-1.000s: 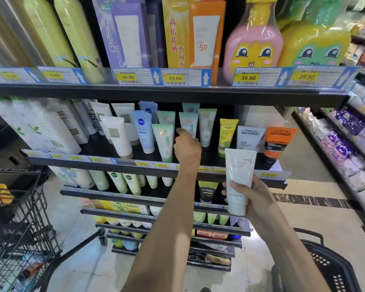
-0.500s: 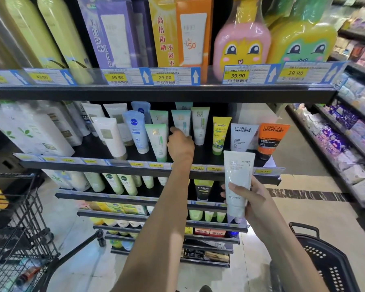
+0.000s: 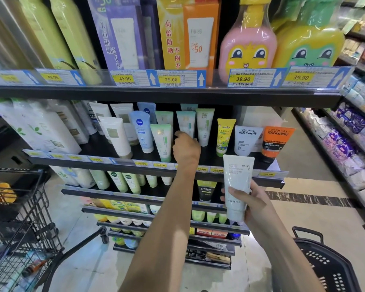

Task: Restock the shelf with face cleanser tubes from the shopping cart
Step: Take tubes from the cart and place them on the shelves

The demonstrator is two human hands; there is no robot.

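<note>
Restocking looks part done, to my eye: the black cleanser shelf (image 3: 105,147) already carries a run of upright tubes, yet a dark gap remains at its middle, between the pale green-and-white tube (image 3: 163,142) and the yellow cartoon-frog tube (image 3: 224,137). The left hand (image 3: 187,149) reaches into that gap, fingers curled near the foot of a pale mint tube (image 3: 187,125) standing at its twelve o'clock; whether it actually grips that tube I cannot tell. The right hand (image 3: 252,202) is closed around the lower half of a white matte Innisfree cleanser tube (image 3: 237,186), cap down, held in front of the shelf edge and not yet placed. At nine o'clock stands the black wire shopping cart (image 3: 33,216), its contents too blurred to count, so more tubes may wait.
</note>
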